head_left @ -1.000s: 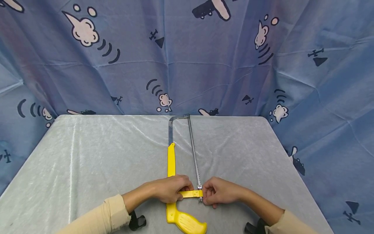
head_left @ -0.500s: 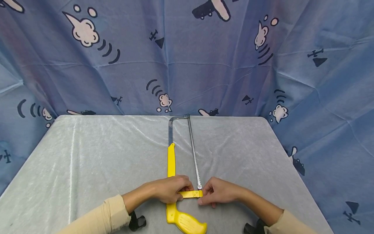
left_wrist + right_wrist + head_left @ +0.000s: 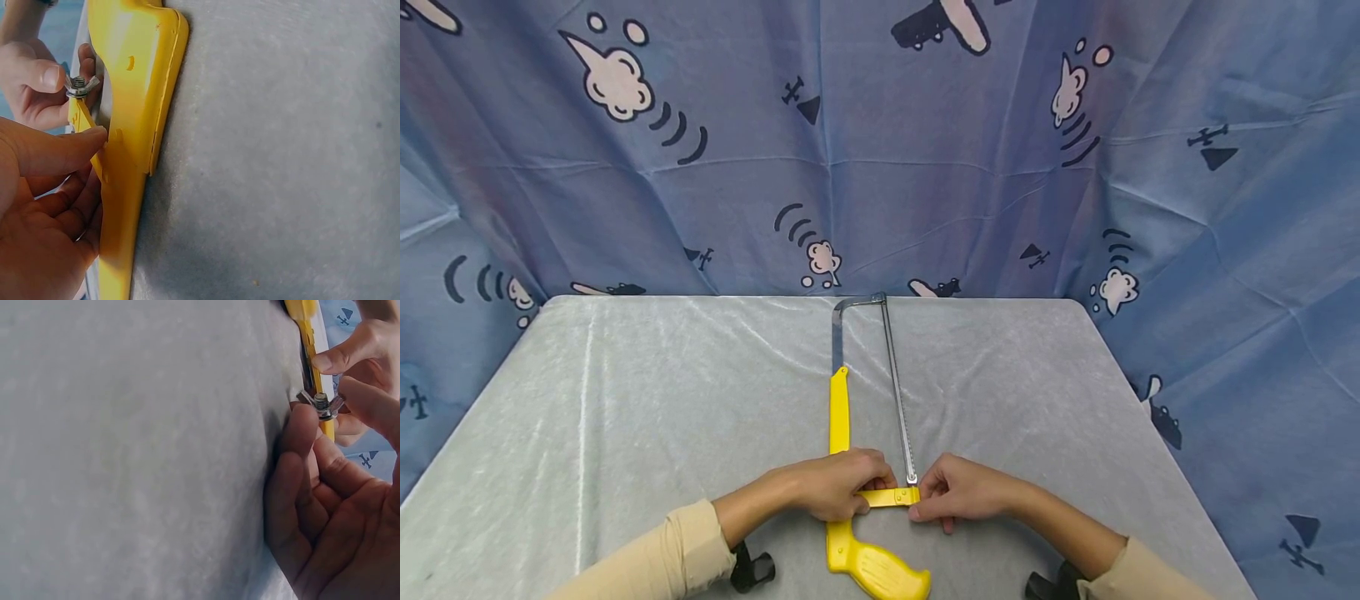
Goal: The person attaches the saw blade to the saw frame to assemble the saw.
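Hacksaw [image 3: 839, 412] occupies both hands: left hand [image 3: 842, 483] pinches its crossbar [image 3: 887, 498], right hand [image 3: 964, 490] pinches its wing nut [image 3: 325, 412].

Right hand [image 3: 964, 490], fingers [image 3: 927, 509] shifted left, wing nut [image 3: 79, 90] now hidden in head view

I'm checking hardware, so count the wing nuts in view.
1: the wing nut on the hacksaw, at the outer end of its yellow crosspiece, at the right grip. Others could be hidden.
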Demonstrator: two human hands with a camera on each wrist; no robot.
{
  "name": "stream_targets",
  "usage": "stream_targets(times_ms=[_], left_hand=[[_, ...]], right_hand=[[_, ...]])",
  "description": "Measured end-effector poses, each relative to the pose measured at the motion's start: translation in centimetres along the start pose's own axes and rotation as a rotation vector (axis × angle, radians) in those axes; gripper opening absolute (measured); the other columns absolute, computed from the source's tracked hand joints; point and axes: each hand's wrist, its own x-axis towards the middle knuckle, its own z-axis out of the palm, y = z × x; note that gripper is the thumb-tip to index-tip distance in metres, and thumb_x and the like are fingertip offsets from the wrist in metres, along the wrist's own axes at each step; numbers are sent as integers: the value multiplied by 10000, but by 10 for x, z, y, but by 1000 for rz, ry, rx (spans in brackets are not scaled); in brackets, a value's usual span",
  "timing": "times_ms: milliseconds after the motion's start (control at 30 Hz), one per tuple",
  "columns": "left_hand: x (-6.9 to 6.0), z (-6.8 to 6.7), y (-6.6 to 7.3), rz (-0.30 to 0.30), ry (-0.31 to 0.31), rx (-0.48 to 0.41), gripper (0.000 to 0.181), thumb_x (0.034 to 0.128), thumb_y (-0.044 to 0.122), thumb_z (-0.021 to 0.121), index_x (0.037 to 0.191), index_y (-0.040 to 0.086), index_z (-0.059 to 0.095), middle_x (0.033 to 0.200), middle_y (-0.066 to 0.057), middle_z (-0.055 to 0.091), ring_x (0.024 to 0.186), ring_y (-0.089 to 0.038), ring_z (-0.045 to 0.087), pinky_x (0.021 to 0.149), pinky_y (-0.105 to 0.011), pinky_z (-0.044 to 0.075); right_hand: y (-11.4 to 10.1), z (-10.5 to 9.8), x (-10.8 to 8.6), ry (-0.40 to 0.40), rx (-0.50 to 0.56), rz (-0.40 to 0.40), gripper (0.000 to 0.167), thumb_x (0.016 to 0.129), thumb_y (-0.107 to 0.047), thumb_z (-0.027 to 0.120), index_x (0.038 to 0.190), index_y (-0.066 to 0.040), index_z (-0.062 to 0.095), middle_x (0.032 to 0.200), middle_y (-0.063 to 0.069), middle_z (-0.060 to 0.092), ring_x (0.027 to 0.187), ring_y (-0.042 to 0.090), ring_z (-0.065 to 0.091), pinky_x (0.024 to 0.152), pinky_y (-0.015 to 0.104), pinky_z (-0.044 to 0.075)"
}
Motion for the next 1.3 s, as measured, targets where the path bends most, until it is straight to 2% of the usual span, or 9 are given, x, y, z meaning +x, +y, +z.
stream_targets(times_ms=[233,367,600,833,933,1100,1200,1300], left_hand=[[0,0,0,2,4,1,312,816,-85,672,1054,115,692,888,95,530,820,-29,503,760,-148,439],[0,1,-1,7,3,3,313,818,-85,672,1061,112,691,891,97,530,824,-29,503,762,-146,439],[0,0,-2,10,2,3,315,821,-89,664,1063,112,689,907,95,538,838,-29,506,773,-149,441],[0,1,-2,20,0,25,323,814,-84,664,1060,125,687,898,107,530,834,-24,503,762,-139,436],[0,1,-1,18,-3,16,322,819,-87,662,1065,119,686,905,103,533,839,-27,504,769,-144,438],[0,0,0,3,-7,6,323,819,-90,663,1060,125,684,912,103,535,847,-29,503,779,-153,437],[-1,0,0,-3,-9,7,319,823,-86,666,1061,127,683,913,101,536,846,-32,505,777,-156,437],[-1,0,0,2,-6,14,315,826,-82,668,1062,126,684,911,101,538,839,-32,506,771,-155,440]], right_hand=[[1,-3,-2,-53,45,-31,192,894,-96,663,814,78,681,609,-6,599,525,77,543,495,149,390],[1,-4,-2,-69,54,-46,120,867,-35,646,823,70,681,622,33,621,534,86,550,499,153,406],[2,-3,-1,-38,43,-43,84,850,-40,702,800,23,678,591,18,599,509,92,556,486,157,418],[2,-2,0,-20,24,-43,106,845,-30,717,764,16,666,578,39,603,487,89,549,473,158,423],[1,-1,0,-28,29,-40,106,842,-35,717,760,21,680,593,86,630,490,93,543,472,158,417],[-1,-1,0,-29,20,-13,207,850,-162,755,739,3,698,602,177,640,494,101,545,471,163,404],[-2,-1,1,-9,-1,2,315,866,-258,756,710,8,694,562,121,613,482,99,547,459,171,406],[-2,0,1,5,-7,10,369,884,-286,736,703,31,686,550,28,585,477,100,543,450,179,408]])
